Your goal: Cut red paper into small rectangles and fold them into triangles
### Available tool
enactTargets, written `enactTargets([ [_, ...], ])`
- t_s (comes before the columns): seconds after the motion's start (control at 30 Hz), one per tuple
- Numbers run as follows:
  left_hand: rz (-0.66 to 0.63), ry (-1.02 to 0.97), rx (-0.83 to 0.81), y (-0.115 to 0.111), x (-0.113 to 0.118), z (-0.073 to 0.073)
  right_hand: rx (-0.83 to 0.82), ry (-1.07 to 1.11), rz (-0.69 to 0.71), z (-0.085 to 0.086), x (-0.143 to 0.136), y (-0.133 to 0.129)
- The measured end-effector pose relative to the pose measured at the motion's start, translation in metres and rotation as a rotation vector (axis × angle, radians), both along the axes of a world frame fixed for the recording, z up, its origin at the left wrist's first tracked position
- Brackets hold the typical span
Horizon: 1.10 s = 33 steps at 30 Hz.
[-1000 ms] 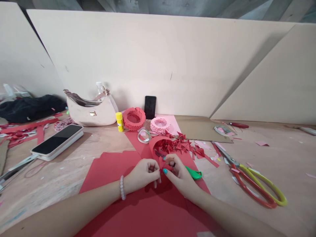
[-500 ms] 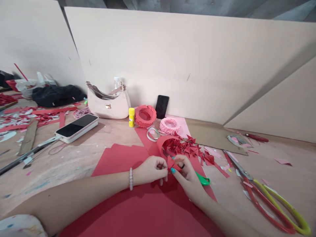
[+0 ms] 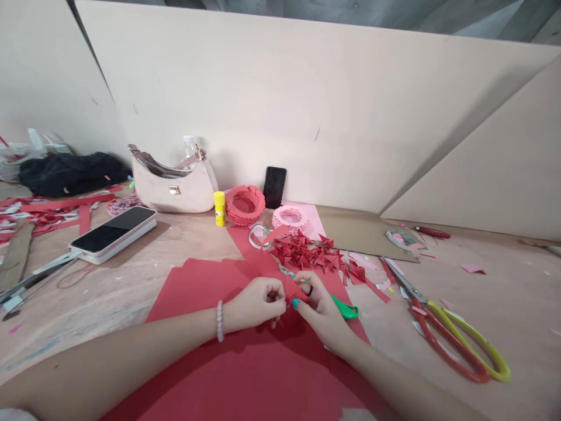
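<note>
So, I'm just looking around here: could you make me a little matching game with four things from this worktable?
Things:
1. Yellow tube
2. Black phone
3. Large scissors
4. Folded red paper

Places, colours or states:
A. Part red, part yellow
B. Held in the right hand
C. Upright beside the handbag
D. Leaning against the pale board

Pairs: 1-C, 2-D, 3-A, 4-B

A pale upright panel [image 3: 263, 88] spans mid-frame, lightly scuffed. A narrow dark gap parts it from a second panel [image 3: 35, 76] at upper left. At right, a slanted panel [image 3: 517, 169] casts soft shadow. Grey structure [image 3: 350, 13] lines the top edge. The pinkish-brown tabletop [image 3: 517, 304] shows bluish stains, lower left.
</note>
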State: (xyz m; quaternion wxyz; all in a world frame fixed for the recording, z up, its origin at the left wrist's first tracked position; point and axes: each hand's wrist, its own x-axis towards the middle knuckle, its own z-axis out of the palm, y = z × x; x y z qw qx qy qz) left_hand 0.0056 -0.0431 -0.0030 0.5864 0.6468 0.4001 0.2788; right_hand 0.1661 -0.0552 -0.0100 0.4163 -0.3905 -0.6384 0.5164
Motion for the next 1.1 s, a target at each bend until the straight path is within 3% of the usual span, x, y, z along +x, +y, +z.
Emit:
enactTargets([
  [1.1,0.004,0.023,0.101,-0.0034,0.0037,0.0001,-0.074,0.106,0.061,0.0028,0.0008,-0.0001],
])
